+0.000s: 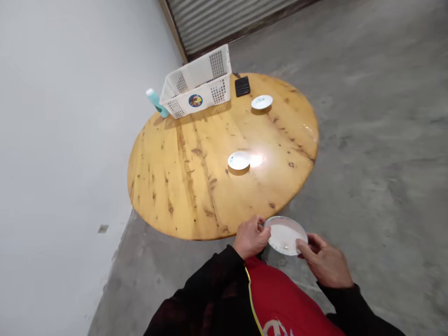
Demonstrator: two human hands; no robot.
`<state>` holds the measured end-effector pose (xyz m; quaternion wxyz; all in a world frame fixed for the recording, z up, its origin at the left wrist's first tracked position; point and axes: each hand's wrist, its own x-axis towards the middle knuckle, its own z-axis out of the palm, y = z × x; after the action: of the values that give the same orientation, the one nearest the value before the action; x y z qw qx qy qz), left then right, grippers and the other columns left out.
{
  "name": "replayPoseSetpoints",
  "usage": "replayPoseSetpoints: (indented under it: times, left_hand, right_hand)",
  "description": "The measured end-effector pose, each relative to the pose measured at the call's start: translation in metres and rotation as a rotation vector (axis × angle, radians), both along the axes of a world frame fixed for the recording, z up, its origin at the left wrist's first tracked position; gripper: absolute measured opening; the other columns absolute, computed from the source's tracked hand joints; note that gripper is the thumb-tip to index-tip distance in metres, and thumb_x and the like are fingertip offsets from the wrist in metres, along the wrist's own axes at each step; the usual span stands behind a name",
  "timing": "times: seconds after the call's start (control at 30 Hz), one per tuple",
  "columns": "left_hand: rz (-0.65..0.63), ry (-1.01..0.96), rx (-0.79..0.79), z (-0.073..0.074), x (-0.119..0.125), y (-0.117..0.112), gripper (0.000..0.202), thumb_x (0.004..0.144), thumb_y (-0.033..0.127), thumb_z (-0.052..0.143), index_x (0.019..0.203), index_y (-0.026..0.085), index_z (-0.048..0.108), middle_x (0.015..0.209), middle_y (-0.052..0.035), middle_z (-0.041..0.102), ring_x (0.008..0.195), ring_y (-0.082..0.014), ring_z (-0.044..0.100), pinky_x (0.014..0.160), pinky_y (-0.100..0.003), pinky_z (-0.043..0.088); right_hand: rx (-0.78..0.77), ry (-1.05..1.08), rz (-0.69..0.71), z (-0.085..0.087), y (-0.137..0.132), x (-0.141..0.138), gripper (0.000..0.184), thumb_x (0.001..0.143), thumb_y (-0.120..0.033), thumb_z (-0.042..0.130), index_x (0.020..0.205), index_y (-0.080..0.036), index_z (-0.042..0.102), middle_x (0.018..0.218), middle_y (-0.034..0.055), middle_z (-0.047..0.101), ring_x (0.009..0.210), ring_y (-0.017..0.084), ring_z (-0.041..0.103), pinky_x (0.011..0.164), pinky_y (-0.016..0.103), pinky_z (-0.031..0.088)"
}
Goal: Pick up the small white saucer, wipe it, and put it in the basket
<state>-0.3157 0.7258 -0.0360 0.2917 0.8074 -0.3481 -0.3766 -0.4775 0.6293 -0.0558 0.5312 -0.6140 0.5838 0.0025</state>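
A white plate (283,237) is held between my two hands, just off the near edge of the round wooden table. My right hand (325,262) grips its right rim, thumb over the face and fingers beneath. At the left rim is my left hand (251,237), closed, its fingertips meeting the plate's edge. Farther up the table lie two more white plates: one nearer the middle (239,160), and one toward the far right side (262,102).
The round wooden table (168,172) carries a white plastic basket (206,93) at its far side. Beside the basket stand a light blue bottle (157,102) on the left and a flat black object (242,86) on the right. A white wall (70,116) runs along the left.
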Motion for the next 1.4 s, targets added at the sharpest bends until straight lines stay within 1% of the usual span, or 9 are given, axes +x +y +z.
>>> replayPoseSetpoints:
  times: [0.1,0.2,0.43,0.57,0.67,0.9,1.03,1.2,1.4]
  left_hand:
    - [0.133,0.082,-0.008,-0.004,0.010,-0.024,0.020,0.088,0.031,0.057,0.099,0.014,0.058,0.078,0.0017,0.061,0.068,-0.0098,0.055,0.065,-0.022,0.038]
    - [0.216,0.058,-0.054,-0.005,0.025,-0.051,0.019,0.089,0.033,0.056,0.093,0.015,0.056,0.077,0.0018,0.060,0.069,-0.0100,0.055,0.066,-0.023,0.040]
    - [0.414,-0.152,-0.075,0.001,0.086,-0.110,0.013,0.092,0.024,0.053,0.099,0.016,0.060,0.090,-0.0012,0.061,0.080,-0.0121,0.054,0.073,-0.026,0.038]
    - [0.471,-0.245,0.058,-0.004,0.121,-0.135,0.020,0.095,0.023,0.050,0.109,0.015,0.062,0.098,-0.0047,0.061,0.087,-0.0152,0.054,0.075,-0.028,0.037]
    - [0.473,-0.251,0.157,-0.008,0.138,-0.145,0.024,0.097,0.021,0.048,0.116,0.015,0.060,0.102,-0.0058,0.062,0.094,-0.0180,0.056,0.079,-0.030,0.039]
    - [0.449,-0.237,0.331,-0.012,0.149,-0.153,0.029,0.098,0.021,0.044,0.124,0.012,0.055,0.113,-0.0101,0.058,0.105,-0.0244,0.057,0.085,-0.037,0.044]
    - [0.493,-0.227,0.353,-0.018,0.147,-0.156,0.030,0.097,0.019,0.043,0.124,0.010,0.052,0.115,-0.0117,0.058,0.104,-0.0259,0.058,0.087,-0.038,0.045]
    - [0.544,-0.229,0.372,-0.022,0.144,-0.159,0.028,0.096,0.018,0.044,0.122,0.010,0.050,0.114,-0.0139,0.058,0.102,-0.0259,0.059,0.085,-0.035,0.044]
    - [0.618,-0.263,0.394,-0.019,0.144,-0.157,0.028,0.095,0.023,0.048,0.120,0.011,0.056,0.115,-0.0124,0.058,0.106,-0.0269,0.059,0.090,-0.036,0.044]
  right_hand:
    - [-0.042,0.010,0.040,0.000,-0.033,0.018,0.075,0.051,-0.073,0.041,0.097,-0.017,0.060,0.077,0.0053,0.067,0.078,0.027,0.066,0.077,0.037,0.045]
    - [-0.096,0.001,0.097,0.003,-0.072,0.046,0.071,0.054,-0.071,0.043,0.096,-0.017,0.061,0.081,0.0058,0.068,0.082,0.028,0.066,0.078,0.037,0.045]
    - [-0.284,-0.064,0.281,0.006,-0.156,0.146,0.058,0.059,-0.064,0.049,0.087,-0.016,0.066,0.080,0.0087,0.068,0.080,0.027,0.065,0.076,0.036,0.045]
    - [-0.376,-0.107,0.360,-0.003,-0.182,0.200,0.051,0.064,-0.055,0.051,0.088,-0.015,0.069,0.076,0.0090,0.066,0.073,0.024,0.065,0.071,0.033,0.046]
    - [-0.455,-0.124,0.421,-0.014,-0.190,0.225,0.048,0.066,-0.051,0.050,0.088,-0.014,0.071,0.082,0.0104,0.066,0.066,0.021,0.061,0.073,0.034,0.046]
    - [-0.531,-0.116,0.565,-0.035,-0.197,0.242,0.058,0.070,-0.051,0.045,0.096,-0.011,0.077,0.078,0.0124,0.062,0.074,0.024,0.059,0.078,0.037,0.046]
    - [-0.578,-0.114,0.681,-0.041,-0.203,0.246,0.067,0.071,-0.052,0.041,0.105,-0.006,0.076,0.074,0.0116,0.060,0.073,0.023,0.056,0.075,0.037,0.044]
    - [-0.589,-0.156,0.783,-0.046,-0.211,0.251,0.065,0.072,-0.051,0.040,0.105,-0.007,0.076,0.071,0.0115,0.056,0.069,0.022,0.053,0.070,0.035,0.042]
    - [-0.535,-0.118,0.827,-0.044,-0.215,0.260,0.067,0.073,-0.050,0.041,0.116,-0.009,0.073,0.087,0.0164,0.060,0.073,0.024,0.055,0.070,0.036,0.042]
